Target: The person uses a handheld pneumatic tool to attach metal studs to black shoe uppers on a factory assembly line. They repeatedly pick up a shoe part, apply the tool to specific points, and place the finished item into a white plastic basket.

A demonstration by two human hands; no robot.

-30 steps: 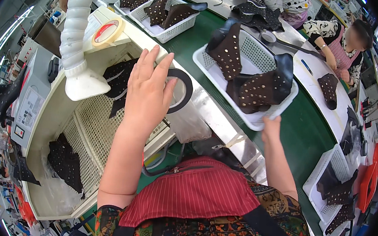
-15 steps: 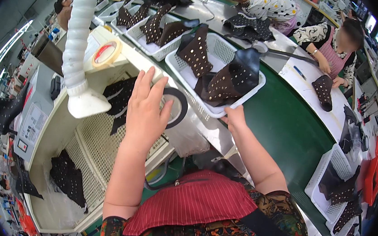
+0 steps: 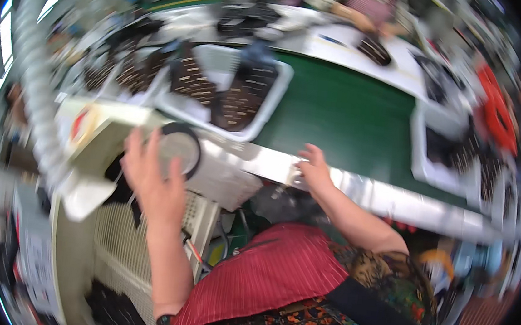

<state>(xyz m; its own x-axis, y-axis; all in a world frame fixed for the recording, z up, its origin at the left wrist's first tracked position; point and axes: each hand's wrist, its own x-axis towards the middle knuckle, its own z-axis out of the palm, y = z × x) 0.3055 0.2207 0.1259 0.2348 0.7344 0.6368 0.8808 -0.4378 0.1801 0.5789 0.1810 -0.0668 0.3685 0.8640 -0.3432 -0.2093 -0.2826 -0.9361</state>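
My left hand (image 3: 157, 177) is raised over the edge of the cream perforated bin (image 3: 197, 228), its fingers spread and holding nothing. Right beside it is a black ring that looks like a tape roll (image 3: 179, 131), partly behind my fingers. Over the metal edge of the green conveyor (image 3: 334, 110), my right hand (image 3: 317, 173) has its index finger stretched out and nothing visible in it. A white basket (image 3: 272, 104) with dark studded boot uppers (image 3: 241, 105) stands beyond my hands, apart from both. Motion blurs the whole picture.
More white baskets with dark pieces stand at left and at the right end (image 3: 422, 147). A white ribbed hose (image 3: 36, 78) hangs at left. Dark studded material (image 3: 114, 311) lies in the bin. Across the conveyor, a person handles a dark piece (image 3: 375, 49) at a white table.
My right hand has let go of the white basket's rim and is now apart from it. The view has swung to the right, so the basket and bin appear further left.
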